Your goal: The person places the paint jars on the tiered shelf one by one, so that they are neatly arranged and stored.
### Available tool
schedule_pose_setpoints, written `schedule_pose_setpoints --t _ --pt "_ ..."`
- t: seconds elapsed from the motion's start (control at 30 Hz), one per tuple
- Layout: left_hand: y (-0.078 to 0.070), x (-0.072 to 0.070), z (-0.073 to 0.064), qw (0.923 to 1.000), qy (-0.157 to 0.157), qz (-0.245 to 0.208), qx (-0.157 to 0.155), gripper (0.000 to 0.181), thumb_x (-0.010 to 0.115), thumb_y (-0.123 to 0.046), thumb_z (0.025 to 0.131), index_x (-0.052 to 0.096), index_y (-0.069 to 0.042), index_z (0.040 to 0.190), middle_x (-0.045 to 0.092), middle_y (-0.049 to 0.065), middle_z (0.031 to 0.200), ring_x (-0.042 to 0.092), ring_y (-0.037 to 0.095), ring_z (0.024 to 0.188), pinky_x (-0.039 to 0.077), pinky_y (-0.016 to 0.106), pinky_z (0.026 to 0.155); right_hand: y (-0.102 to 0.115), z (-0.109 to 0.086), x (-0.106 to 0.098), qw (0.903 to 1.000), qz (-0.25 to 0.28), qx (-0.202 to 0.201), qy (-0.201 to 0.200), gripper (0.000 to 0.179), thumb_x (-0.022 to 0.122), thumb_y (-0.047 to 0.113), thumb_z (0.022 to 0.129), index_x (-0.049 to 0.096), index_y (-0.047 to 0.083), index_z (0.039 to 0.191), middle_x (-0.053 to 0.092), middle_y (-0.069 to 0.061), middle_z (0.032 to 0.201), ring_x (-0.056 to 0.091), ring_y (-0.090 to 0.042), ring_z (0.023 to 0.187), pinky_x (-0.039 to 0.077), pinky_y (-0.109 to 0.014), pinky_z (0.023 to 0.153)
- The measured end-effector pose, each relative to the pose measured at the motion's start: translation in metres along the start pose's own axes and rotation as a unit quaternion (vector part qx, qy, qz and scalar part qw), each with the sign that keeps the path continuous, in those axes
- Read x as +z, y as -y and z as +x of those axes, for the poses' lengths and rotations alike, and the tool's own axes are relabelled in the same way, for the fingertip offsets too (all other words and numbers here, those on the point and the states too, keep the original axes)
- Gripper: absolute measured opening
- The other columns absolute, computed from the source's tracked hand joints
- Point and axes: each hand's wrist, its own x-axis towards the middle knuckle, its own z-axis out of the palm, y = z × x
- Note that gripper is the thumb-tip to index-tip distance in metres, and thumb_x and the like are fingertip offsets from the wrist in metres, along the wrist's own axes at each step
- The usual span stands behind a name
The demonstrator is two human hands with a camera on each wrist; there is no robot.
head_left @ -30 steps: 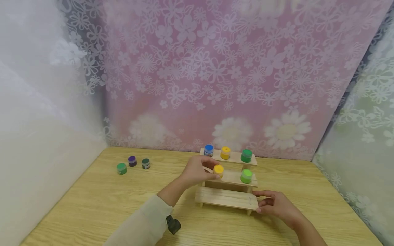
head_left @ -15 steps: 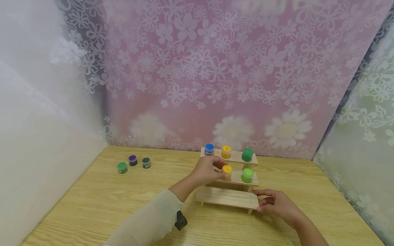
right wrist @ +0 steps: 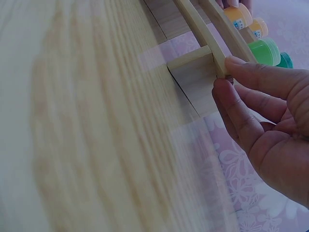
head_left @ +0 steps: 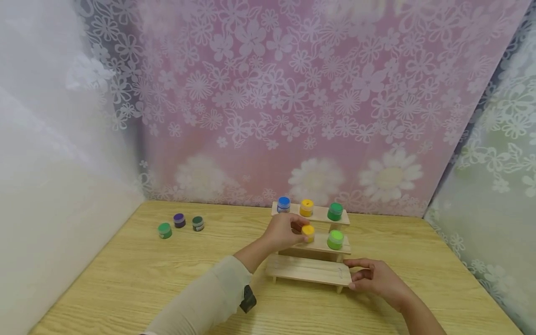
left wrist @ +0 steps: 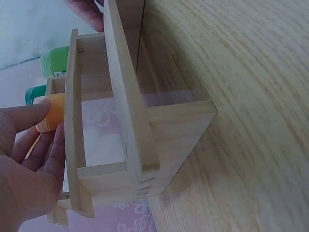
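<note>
On the middle step of a three-tier wooden stand (head_left: 307,270), my left hand (head_left: 284,231) holds a small yellow-orange paint jar (head_left: 308,233) between thumb and fingers. The left wrist view has this jar (left wrist: 52,113) right at the step's surface. A light green jar (head_left: 335,239) sits to its right on the same step. Along the top step stand a blue jar (head_left: 283,204), a yellow jar (head_left: 306,208) and a dark green jar (head_left: 335,211). My right hand (head_left: 377,281) pinches the right end of the bottom step, as the right wrist view confirms with the thumb (right wrist: 260,72) on the board.
Toward the left of the wood-grain table (head_left: 125,279) are a green jar (head_left: 165,230), a purple jar (head_left: 179,220) and a dark green-black jar (head_left: 198,223). A pink floral backdrop (head_left: 251,116) rises behind the table's far edge.
My left hand has slid the yellow-orange jar a little to the right along the middle step, then stayed there. The right hand keeps its grip on the stand's bottom step.
</note>
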Motion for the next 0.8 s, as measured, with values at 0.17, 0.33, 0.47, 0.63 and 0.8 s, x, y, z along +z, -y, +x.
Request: schedule_pose_setpoints --t 0.17,0.33,0.47,0.63,0.8 --pt "0.0 0.001 -0.001 1.0 0.002 0.0 -0.001 0.033 0.083 -0.01 0.079 0.074 -0.009 0.111 0.07 -0.003 0.096 0.065 0.009 0.085 0.054 0.019 0.072 -0.001 -0.001 0.0 0.9999 0.008 0.006 0.002 0.067 0.076 0.013 0.085 0.044 -0.013 0.138 0.066 -0.012 0.099 0.063 -0.022 0.092 0.057 -0.032 0.079" --pt "0.002 0.001 -0.001 1.0 0.002 0.008 0.004 0.033 0.084 -0.012 0.078 0.074 -0.01 0.109 0.07 -0.005 0.095 0.065 0.008 0.083 0.054 0.018 0.071 0.001 -0.001 0.001 0.9999 0.01 0.007 0.004 0.068 0.076 0.012 0.085 0.043 -0.014 0.139 0.067 -0.012 0.098 0.064 -0.023 0.092 0.057 -0.033 0.079" --pt "0.003 -0.001 -0.002 1.0 0.006 0.001 0.007 0.035 0.084 -0.013 0.078 0.073 -0.009 0.11 0.07 -0.006 0.096 0.065 0.007 0.084 0.054 0.019 0.072 0.001 -0.001 0.0 0.9999 0.006 0.011 0.002 0.069 0.077 0.014 0.085 0.043 -0.013 0.138 0.066 -0.012 0.098 0.064 -0.023 0.092 0.057 -0.032 0.079" --pt "0.008 -0.005 -0.006 0.9987 0.01 -0.049 0.006 0.037 0.083 -0.007 0.078 0.072 -0.005 0.112 0.07 -0.003 0.099 0.066 0.009 0.089 0.055 0.02 0.075 0.001 -0.001 0.001 1.0 0.005 0.005 0.002 0.066 0.076 0.012 0.085 0.045 -0.013 0.138 0.066 -0.012 0.099 0.064 -0.022 0.091 0.057 -0.032 0.078" --pt "0.012 -0.01 -0.016 0.9941 0.003 -0.108 0.01 0.036 0.081 -0.007 0.08 0.071 -0.008 0.115 0.069 0.004 0.104 0.066 0.014 0.094 0.056 0.024 0.076 0.001 -0.001 0.001 1.0 0.005 0.002 0.002 0.066 0.076 0.012 0.085 0.045 -0.014 0.138 0.066 -0.012 0.099 0.064 -0.022 0.091 0.057 -0.033 0.078"
